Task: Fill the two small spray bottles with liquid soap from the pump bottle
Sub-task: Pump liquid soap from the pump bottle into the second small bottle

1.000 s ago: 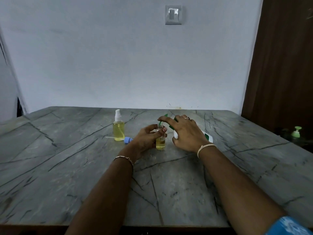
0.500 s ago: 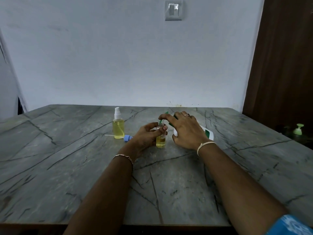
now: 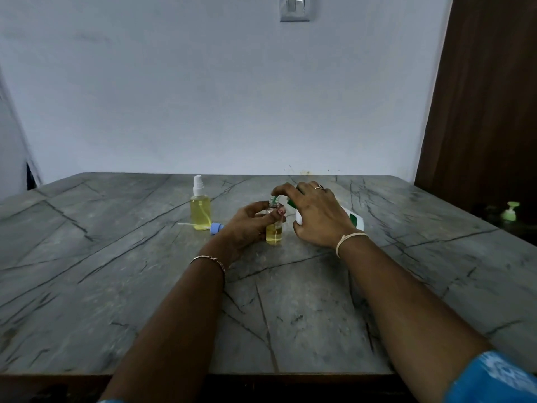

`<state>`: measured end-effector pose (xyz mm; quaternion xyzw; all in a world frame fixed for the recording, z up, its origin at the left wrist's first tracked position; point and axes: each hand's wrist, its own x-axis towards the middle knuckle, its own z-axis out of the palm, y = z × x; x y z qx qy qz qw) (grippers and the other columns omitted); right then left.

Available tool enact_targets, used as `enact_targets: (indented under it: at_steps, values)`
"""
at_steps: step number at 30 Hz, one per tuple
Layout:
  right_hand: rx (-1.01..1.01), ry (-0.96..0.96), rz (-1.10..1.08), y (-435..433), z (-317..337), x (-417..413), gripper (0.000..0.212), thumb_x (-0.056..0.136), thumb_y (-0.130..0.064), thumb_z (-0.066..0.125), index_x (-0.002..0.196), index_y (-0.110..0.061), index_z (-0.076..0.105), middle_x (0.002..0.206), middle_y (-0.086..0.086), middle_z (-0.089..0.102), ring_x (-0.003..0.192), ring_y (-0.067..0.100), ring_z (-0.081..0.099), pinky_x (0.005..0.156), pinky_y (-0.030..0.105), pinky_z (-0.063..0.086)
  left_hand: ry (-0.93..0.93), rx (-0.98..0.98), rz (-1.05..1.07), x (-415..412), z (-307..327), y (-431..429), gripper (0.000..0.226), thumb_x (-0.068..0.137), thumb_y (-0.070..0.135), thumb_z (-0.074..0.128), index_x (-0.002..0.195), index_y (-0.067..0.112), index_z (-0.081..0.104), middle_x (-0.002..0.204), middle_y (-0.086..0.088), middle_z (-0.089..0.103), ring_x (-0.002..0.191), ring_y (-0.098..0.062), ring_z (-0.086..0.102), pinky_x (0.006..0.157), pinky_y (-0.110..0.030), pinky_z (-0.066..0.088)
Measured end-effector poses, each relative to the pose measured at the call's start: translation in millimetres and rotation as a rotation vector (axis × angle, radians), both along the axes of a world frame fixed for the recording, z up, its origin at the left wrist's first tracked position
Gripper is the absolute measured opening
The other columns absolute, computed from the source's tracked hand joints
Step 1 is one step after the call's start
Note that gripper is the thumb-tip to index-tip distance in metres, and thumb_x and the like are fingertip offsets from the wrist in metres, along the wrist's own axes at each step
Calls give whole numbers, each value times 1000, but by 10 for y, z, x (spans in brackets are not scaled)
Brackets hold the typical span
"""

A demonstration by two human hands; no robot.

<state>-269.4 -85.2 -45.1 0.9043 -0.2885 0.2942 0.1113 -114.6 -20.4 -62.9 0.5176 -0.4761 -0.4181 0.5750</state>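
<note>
A small open spray bottle [image 3: 274, 232], about half full of yellow liquid, stands upright mid-table with my left hand [image 3: 247, 225] wrapped around it. My right hand [image 3: 315, 215] lies over the white pump bottle [image 3: 353, 219], which has green markings; my index finger presses its green nozzle, which rests on the small bottle's mouth. A second spray bottle [image 3: 200, 209], capped with a white sprayer and nearly full of yellow liquid, stands to the left. A blue spray cap [image 3: 215, 228] with its thin white tube lies between the two bottles.
The grey marble table [image 3: 116, 271] runs back to a white wall. A dark wooden door [image 3: 488, 97] is on the right, and a green pump dispenser [image 3: 510, 212] sits in the dark beyond the table's right edge.
The view has tilted slightly, shifting the scene. My right index finger has curled down onto the nozzle over the small bottle. My left hand keeps its hold.
</note>
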Motion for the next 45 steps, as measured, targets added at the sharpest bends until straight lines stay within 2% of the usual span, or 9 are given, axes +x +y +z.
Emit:
enact_targets:
  at_steps: [9, 15, 17, 23, 28, 32, 36, 43, 45]
  values:
    - [-45, 18, -3, -22, -31, -32, 76, 75, -18, 61, 142, -39, 32, 91, 1, 45, 101, 28, 50, 84, 41, 43, 16, 3, -12, 4, 0, 20, 26, 89, 21, 65, 113, 10, 63, 113, -17, 67, 90, -19, 65, 76, -33, 58]
    - [-15, 1, -6, -21, -17, -1, 69, 73, -19, 62, 135, -36, 37, 99, 4, 54, 104, 27, 50, 87, 43, 45, 9, 12, -21, -4, 14, 28, 28, 89, 20, 64, 115, 10, 62, 115, -17, 67, 88, -17, 65, 66, -25, 59]
    - [-12, -2, -9, -16, -10, 5, 68, 73, -19, 63, 134, -35, 38, 100, 4, 54, 104, 26, 50, 87, 43, 45, 2, 4, -17, 9, -4, 11, 30, 88, 21, 66, 115, 10, 63, 115, -17, 67, 90, -18, 65, 71, -29, 59]
    - [-18, 19, -15, -38, -35, -14, 75, 74, -20, 61, 141, -38, 32, 97, 3, 52, 103, 26, 50, 85, 40, 45, -206, -113, 84, 46, -100, -56, 46, 78, 12, 76, 121, 10, 59, 112, -12, 69, 103, -20, 67, 91, -43, 54]
    - [-49, 39, -20, -18, -39, -34, 78, 76, -18, 60, 143, -40, 29, 96, 4, 50, 101, 27, 50, 84, 40, 43, -418, -80, 95, 84, -125, -70, 67, 63, 10, 87, 120, 19, 53, 113, -8, 69, 105, -21, 66, 92, -46, 54]
    - [-33, 25, -27, 3, -29, -13, 71, 75, -19, 63, 138, -36, 34, 104, 5, 55, 106, 27, 50, 87, 42, 43, -502, -81, 100, 68, -106, -33, 69, 62, 6, 87, 111, 32, 47, 114, -6, 66, 100, -24, 68, 90, -45, 55]
    - [-37, 14, -28, 10, -17, 13, 66, 74, -19, 64, 133, -32, 38, 107, 6, 55, 107, 28, 50, 88, 43, 42, -553, -77, 112, 95, -114, -53, 64, 59, 15, 90, 98, 43, 49, 116, -11, 65, 100, -26, 68, 92, -47, 54]
    - [-146, 57, -58, -40, -56, -26, 77, 74, -17, 63, 141, -37, 30, 100, 8, 54, 100, 28, 51, 83, 42, 43, -539, -72, 94, 136, -166, -102, 57, 58, 17, 90, 98, 40, 57, 107, -10, 70, 94, -24, 70, 92, -46, 54]
    - [-131, 51, -57, -27, -55, -13, 76, 74, -17, 63, 140, -37, 31, 101, 7, 54, 101, 28, 50, 85, 43, 43, -548, -78, 100, 135, -167, -104, 59, 54, 24, 90, 101, 39, 57, 107, -10, 70, 94, -23, 70, 92, -45, 54]
